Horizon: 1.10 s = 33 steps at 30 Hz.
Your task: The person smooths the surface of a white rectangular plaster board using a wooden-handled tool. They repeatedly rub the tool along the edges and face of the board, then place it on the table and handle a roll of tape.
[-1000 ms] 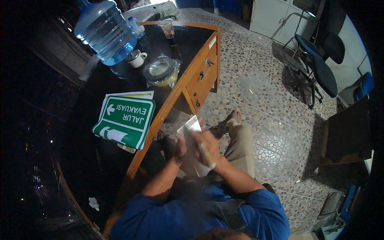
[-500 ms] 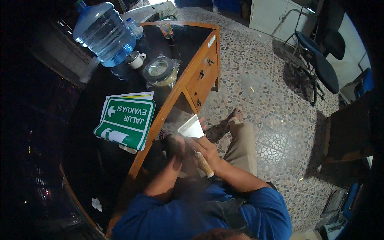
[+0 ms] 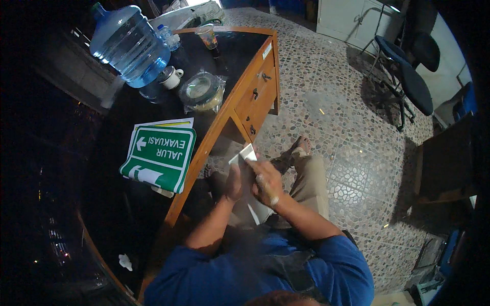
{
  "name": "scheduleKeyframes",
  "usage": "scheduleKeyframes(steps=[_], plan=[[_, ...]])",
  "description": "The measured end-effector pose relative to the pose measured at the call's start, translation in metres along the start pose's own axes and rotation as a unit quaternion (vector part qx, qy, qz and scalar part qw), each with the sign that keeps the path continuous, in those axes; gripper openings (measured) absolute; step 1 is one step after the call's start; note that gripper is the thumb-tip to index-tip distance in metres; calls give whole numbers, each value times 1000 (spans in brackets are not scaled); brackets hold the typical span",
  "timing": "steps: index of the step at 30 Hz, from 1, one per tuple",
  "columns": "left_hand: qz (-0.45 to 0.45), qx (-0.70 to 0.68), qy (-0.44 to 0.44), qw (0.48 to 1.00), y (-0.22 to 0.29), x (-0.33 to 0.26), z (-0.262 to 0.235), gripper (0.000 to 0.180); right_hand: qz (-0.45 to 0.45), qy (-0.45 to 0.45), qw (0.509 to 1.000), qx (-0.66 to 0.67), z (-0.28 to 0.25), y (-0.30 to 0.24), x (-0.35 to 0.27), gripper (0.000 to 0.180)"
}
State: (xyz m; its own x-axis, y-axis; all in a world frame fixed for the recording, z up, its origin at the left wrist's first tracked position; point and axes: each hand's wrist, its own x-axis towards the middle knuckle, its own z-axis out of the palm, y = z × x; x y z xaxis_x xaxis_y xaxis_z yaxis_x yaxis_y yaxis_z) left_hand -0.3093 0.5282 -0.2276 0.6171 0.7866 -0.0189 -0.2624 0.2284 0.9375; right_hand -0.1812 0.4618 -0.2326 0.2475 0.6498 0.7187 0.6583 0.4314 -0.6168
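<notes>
A long white flat piece, like a strip of board, lies over my lap, its far end jutting out beyond my hands. My left hand grips it along its left edge, thumb on top. Across the strip, my right hand is closed around a tool with a light wooden handle. The tool's blade is mostly hidden by my fingers and blurred, so its exact kind cannot be made out.
On my left stands a dark-topped wooden desk. It holds green signs, wrapped tape rolls, a white mug, a plastic cup and a big water jug. Black chairs stand at the far right.
My right hand has pushed forward along the white strip with the wooden-handled tool. My left hand has shifted slightly, and more of the strip's near end shows.
</notes>
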Motion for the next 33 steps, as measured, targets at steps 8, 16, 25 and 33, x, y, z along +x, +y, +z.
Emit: scheduleKeyframes(steps=[8, 16, 25, 33], plan=[[24, 80, 78, 993, 20, 2, 11, 71, 56, 30, 998, -11, -12, 12, 22, 53], [-19, -225, 16, 974, 14, 34, -13, 62, 538, 72, 834, 95, -16, 34, -19, 51], [7, -67, 159, 985, -2, 57, -5, 70, 412, 17, 908, -75, -4, 56, -48, 26], [-100, 89, 263, 956, -47, 74, -28, 46, 316, -107, 920, -208, -87, 31, -3, 53]])
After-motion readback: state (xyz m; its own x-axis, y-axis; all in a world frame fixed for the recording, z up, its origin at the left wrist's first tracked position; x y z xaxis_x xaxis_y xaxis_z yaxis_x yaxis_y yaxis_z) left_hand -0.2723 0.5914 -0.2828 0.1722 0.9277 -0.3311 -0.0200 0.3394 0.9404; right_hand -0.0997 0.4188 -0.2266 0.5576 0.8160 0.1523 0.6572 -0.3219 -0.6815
